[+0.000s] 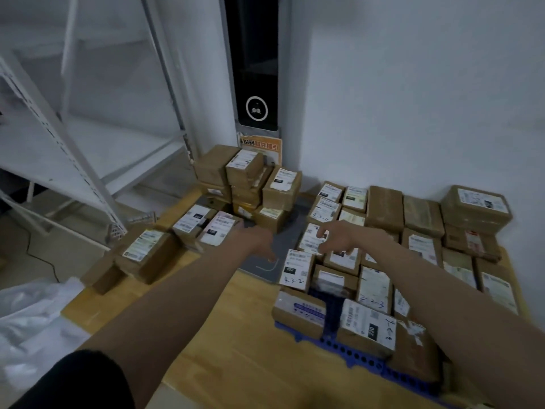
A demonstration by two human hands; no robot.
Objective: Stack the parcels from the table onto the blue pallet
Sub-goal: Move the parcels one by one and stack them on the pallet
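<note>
Both hands empty, fingers loose | your left hand (259, 240) reaches toward the table's parcel pile (250, 187) | right hand (336, 237) hovers over blue pallet (354, 354) rows, probably just released.

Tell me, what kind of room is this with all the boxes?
Probably a parcel sorting or pickup room. Many taped cardboard parcels with shipping labels sit on a wooden table, some on a blue pallet, with white metal shelving beside it.
</note>
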